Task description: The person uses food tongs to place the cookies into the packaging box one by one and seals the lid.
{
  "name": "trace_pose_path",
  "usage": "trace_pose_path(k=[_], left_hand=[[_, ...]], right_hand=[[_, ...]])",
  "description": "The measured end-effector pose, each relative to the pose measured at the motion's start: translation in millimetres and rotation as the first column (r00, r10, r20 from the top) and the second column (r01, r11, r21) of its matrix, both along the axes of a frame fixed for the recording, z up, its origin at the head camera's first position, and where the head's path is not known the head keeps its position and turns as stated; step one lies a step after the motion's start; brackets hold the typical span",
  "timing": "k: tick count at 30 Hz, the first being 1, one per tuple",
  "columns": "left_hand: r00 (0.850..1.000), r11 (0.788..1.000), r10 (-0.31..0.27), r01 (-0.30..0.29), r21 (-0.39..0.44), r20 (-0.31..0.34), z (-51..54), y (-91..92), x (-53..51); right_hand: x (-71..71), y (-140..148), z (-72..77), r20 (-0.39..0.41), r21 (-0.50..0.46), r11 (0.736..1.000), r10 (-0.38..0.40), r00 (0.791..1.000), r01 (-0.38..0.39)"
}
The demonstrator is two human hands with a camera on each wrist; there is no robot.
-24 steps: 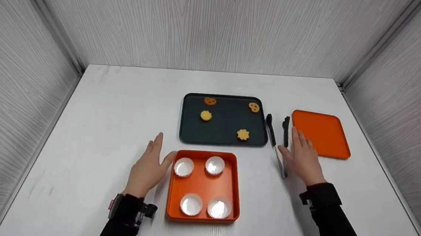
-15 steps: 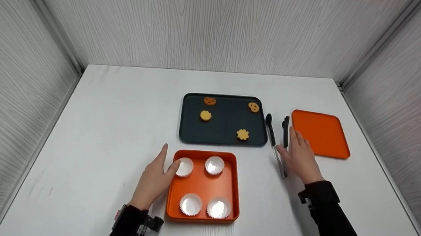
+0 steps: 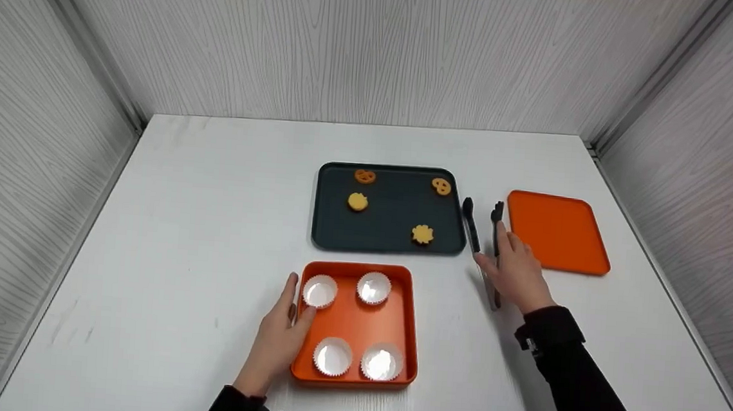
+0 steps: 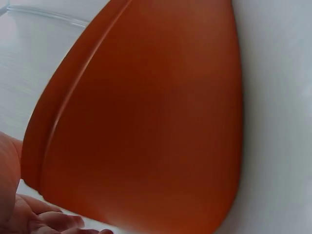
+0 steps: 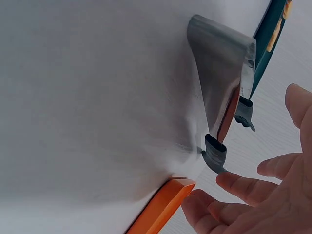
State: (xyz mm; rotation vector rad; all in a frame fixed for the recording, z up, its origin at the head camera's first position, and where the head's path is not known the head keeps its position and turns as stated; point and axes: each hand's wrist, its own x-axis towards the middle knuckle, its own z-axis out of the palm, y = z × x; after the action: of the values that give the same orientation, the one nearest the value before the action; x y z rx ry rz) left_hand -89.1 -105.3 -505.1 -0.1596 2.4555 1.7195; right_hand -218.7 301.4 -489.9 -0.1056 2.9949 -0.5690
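Note:
An orange square box (image 3: 358,321) holds several white paper baking cups (image 3: 373,288). My left hand (image 3: 276,341) straddles its left wall, thumb over the rim and fingers outside. In the left wrist view, the box's outer wall (image 4: 146,112) fills the middle, with relaxed fingers (image 4: 48,219) at the lower left; firm contact cannot be made out. My right hand (image 3: 516,274) is over a pair of black-tipped metal tongs (image 3: 470,222), fingers spread. The right wrist view shows the tongs (image 5: 219,63) lying on their side, with the fingertips close to one black grip but not wrapped round it.
Behind the box lies a dark green tray (image 3: 392,214) with two pretzel-shaped cookies (image 3: 365,176), a round one (image 3: 358,202) and a flower-shaped one (image 3: 422,234). A flat orange tray (image 3: 564,235) is right of the tongs. Wood-grain panels (image 3: 377,51) surround the white table.
My left hand has come down and toward me along the box's left side, its thumb now over the rim. My right hand has shifted slightly left, over the tongs.

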Motion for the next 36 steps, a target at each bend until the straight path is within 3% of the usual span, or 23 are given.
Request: trace_pose_path(k=[9, 19, 28, 36], left_hand=[[1.0, 0.998, 0.017, -0.018, 0.059, 0.011, -10.8, 4.9, 3.3], [0.999, 0.995, 0.037, -0.04, 0.087, 0.037, -11.8, 10.5, 4.5], [0.999, 0.997, 0.053, -0.053, 0.065, 0.003, -14.2, 12.5, 4.8], [0.998, 0.997, 0.058, -0.058, 0.053, 0.003, -15.4, 12.6, 5.2]], right_hand=[[-2.5, -8, -3.2, -0.012, 0.025, 0.999, -0.028, 1.0, 0.028], [-4.5, -12, -11.3, -0.022, 0.02, 0.998, -0.067, 0.998, 0.067], [-7.7, -15, -14.1, -0.003, -0.018, 0.99, -0.139, 0.99, 0.139], [-7.1, -12, -12.1, -0.026, -0.066, 0.988, -0.144, 0.989, 0.143]])
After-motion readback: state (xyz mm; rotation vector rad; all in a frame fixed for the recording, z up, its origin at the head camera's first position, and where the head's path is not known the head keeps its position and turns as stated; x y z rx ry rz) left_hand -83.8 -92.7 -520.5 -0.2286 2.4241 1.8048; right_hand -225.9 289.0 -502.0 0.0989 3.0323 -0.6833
